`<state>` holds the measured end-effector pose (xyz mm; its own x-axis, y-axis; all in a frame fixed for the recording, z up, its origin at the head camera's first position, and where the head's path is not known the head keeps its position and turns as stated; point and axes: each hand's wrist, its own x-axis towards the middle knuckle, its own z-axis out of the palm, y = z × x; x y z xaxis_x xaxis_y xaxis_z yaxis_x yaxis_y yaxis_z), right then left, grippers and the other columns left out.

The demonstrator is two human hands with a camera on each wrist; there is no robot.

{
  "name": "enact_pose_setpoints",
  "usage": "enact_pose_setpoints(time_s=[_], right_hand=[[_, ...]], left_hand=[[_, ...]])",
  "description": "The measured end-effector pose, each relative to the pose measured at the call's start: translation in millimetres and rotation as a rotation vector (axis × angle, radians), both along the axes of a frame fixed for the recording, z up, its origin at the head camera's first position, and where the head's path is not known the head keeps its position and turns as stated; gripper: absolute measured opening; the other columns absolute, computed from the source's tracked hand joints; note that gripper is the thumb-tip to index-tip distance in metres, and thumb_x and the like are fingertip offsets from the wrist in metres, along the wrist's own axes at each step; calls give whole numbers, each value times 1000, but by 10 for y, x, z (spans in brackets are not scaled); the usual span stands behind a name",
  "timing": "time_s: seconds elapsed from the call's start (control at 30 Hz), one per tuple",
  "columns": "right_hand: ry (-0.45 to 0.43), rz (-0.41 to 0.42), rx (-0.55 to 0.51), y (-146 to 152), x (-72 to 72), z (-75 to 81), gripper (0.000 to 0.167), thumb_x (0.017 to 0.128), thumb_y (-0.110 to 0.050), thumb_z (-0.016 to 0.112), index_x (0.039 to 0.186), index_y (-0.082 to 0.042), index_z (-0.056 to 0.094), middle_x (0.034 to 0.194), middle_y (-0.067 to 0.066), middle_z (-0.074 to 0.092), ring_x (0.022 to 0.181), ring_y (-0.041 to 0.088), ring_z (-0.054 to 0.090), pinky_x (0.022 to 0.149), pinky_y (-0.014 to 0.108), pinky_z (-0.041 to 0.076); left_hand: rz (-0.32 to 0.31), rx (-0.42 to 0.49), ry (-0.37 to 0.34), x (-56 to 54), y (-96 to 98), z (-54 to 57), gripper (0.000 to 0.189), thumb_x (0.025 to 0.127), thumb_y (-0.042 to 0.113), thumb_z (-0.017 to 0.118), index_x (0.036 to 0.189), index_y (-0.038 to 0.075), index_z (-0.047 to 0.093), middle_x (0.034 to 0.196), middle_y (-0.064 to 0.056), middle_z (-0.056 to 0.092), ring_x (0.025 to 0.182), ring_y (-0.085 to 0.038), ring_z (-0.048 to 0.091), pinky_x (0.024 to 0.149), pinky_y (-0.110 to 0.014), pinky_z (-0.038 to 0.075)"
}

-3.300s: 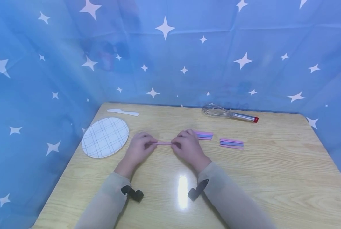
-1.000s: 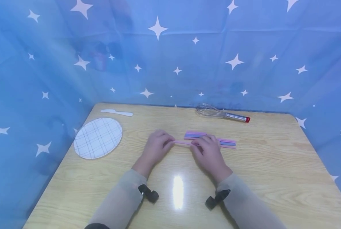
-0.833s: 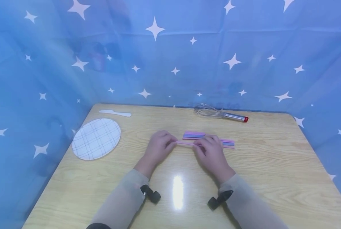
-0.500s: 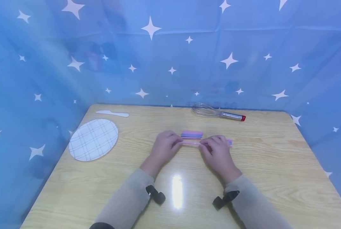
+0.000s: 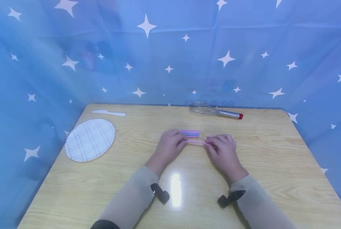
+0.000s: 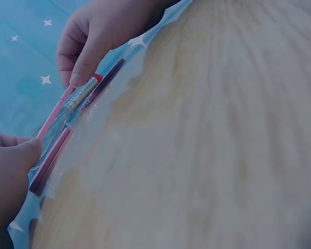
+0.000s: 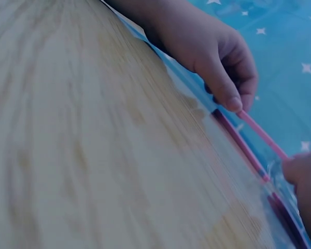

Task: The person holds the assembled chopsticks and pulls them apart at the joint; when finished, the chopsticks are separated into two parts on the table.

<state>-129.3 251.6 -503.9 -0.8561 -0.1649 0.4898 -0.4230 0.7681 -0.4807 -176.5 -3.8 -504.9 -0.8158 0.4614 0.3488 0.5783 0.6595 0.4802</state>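
Note:
Both hands hold a thin pink straw (image 5: pixel 196 142) stretched level between them, just above the table. My left hand (image 5: pixel 171 144) pinches its left end between thumb and fingers. At the other end, the thumb and fingers of my right hand (image 5: pixel 223 152) pinch it. Just behind the straw lies a row of pink and blue straws (image 5: pixel 191 133), partly covered by the left hand. A second bundle of straws (image 5: pixel 209 137) is mostly hidden behind the right hand. In the left wrist view the held straw (image 6: pixel 53 115) hangs above the bundles.
A whisk (image 5: pixel 216 111) with a red-tipped handle lies near the table's back edge. At the left are a white checked oval plate (image 5: pixel 90 140) and a white plastic knife (image 5: pixel 108 113). A blue star-patterned curtain (image 5: pixel 170 54) stands behind the wooden table (image 5: pixel 267 159).
Both hands have moved right along the table with the pink straw, which stays pinched at both ends. The right hand now hides most of the right bundle. The head view has shifted slightly.

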Motion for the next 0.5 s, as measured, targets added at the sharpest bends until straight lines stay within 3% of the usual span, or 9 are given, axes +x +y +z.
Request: enact_pose_setpoints(time_s=[0.33,0.5], right_hand=[[10,8,-11,65,-1,13,11,92,-14,86,102,-13,83,106,1,77,114,32,53,91,54,31],[1,-38,1,148,-17,8,8,93,-13,85,100,-13,81,101,3,74,114,35,53,93,58,31]], left_hand=[[-27,-12,48,-40,47,7,15,103,32,73,113,22,78,112,9,71,108,-14,61,106,-42,41],[12,15,47,-40,40,9,13,103,31,73,111,21,78,113,7,72,110,-16,62,104,-43,41]])
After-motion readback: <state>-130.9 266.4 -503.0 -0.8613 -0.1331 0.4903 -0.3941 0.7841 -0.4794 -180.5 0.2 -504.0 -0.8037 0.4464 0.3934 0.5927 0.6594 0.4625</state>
